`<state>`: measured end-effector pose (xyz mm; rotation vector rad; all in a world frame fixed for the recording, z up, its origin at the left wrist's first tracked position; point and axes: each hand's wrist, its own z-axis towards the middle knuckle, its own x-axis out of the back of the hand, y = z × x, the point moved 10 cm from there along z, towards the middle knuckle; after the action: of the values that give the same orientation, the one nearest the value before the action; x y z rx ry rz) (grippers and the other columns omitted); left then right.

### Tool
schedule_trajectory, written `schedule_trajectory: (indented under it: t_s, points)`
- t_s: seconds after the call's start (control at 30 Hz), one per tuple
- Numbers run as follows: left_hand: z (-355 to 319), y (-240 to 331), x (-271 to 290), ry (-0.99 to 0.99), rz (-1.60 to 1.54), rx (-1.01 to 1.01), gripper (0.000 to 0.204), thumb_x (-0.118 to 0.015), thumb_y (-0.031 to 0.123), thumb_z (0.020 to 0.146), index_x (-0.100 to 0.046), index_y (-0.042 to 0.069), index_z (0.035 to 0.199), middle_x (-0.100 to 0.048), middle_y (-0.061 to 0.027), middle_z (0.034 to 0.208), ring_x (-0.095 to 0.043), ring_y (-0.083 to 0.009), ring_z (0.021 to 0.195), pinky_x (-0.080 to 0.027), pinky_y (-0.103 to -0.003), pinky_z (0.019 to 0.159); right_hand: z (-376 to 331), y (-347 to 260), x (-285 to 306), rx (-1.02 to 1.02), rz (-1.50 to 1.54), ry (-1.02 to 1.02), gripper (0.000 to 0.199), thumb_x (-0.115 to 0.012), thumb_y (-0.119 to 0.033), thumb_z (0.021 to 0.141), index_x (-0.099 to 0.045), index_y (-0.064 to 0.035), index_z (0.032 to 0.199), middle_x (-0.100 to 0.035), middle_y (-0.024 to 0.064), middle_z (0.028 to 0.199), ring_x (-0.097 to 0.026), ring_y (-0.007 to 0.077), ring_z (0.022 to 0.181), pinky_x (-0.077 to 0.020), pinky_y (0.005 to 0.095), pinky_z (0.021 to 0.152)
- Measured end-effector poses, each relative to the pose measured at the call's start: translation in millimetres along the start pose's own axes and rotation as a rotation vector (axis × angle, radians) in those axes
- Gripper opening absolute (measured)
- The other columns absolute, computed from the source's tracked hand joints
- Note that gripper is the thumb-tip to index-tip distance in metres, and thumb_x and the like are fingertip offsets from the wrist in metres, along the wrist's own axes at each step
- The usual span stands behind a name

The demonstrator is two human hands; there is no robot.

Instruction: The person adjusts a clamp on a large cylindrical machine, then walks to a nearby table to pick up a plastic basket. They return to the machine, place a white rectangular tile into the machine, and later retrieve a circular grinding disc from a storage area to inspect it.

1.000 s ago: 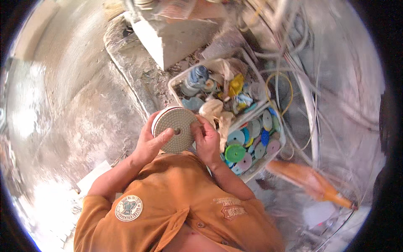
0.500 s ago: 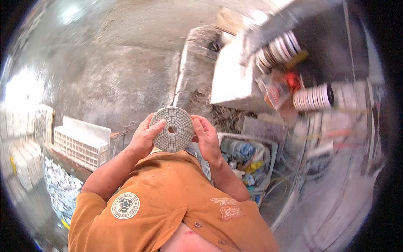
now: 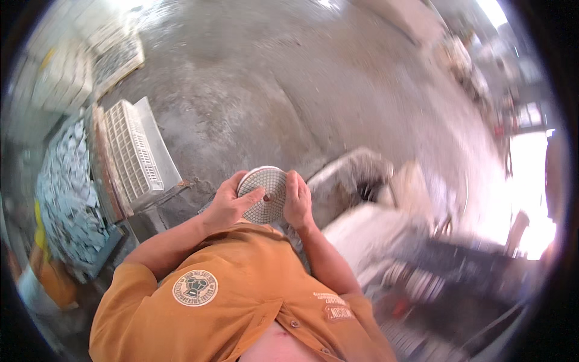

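Note:
In front of my chest I hold a round grey polishing pad (image 3: 272,210), its face covered in a grid of small segments around a centre hole. My left hand (image 3: 227,204) grips the pad's left side, thumb across the face towards the hole. On the opposite rim, my right hand (image 3: 297,202) is closed with its fingers together against the edge. The pad is tilted, and its back and the fingers behind it are hidden.
To the left stands a white plastic lattice crate (image 3: 128,145) beside a heap of pale flat pieces (image 3: 67,193). A white block (image 3: 371,232) lies to my right, with a blurred row of discs (image 3: 413,280) beyond it. Wet concrete floor (image 3: 241,90) stretches ahead.
My view has turned to the right, so the block and discs now sit lower right. The pad has tilted, and my right hand's fingers have straightened along its edge.

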<state>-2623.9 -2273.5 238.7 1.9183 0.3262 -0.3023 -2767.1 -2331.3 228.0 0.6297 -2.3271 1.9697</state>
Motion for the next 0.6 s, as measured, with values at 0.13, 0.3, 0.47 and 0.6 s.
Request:
schedule_trajectory:
  t_s: [0.13,0.3,0.47,0.6]
  points:
    - [74,40,52,0.041,0.001,-0.132,0.032,-0.064,0.018,0.088,-0.052,0.001,0.112,-0.058,-0.0034,0.099,-0.054,-0.0094,0.090,-0.046,-0.025,0.080,84,-48,-12,0.225,-0.141,0.164,0.033,-0.043,-0.031,0.097,-0.055,-0.0008,0.091,-0.057,0.0128,0.072,-0.055,0.0214,0.067,-0.0447,0.0335,0.064]
    - [158,82,198,0.374,0.028,-0.430,0.036,-0.057,0.037,0.091,-0.057,0.001,0.097,-0.056,-0.0005,0.083,-0.050,-0.0074,0.077,-0.043,-0.024,0.068,190,-94,-133,0.543,-0.163,-0.103,0.026,-0.059,-0.027,0.089,-0.056,-0.0017,0.094,-0.059,0.0122,0.070,-0.055,0.0171,0.060,-0.0454,0.0301,0.057]
    - [228,162,321,0.633,0.307,-0.469,0.051,-0.049,0.046,0.092,-0.053,0.002,0.066,-0.049,-0.0019,0.057,-0.042,-0.0084,0.055,-0.038,-0.029,0.049,297,-120,-251,0.378,-0.346,-0.530,0.028,-0.068,-0.025,0.081,-0.057,-0.0015,0.092,-0.062,0.0121,0.071,-0.059,0.0206,0.061,-0.0471,0.0323,0.058]
    - [259,242,372,0.536,0.570,-0.615,0.046,-0.047,0.037,0.093,-0.049,0.003,0.063,-0.039,-0.0036,0.054,-0.037,-0.0114,0.053,-0.034,-0.030,0.048,350,-168,-336,0.558,-0.378,-0.878,0.022,-0.068,-0.024,0.076,-0.063,-0.0055,0.088,-0.063,0.0128,0.073,-0.062,0.0287,0.065,-0.0485,0.0344,0.058]
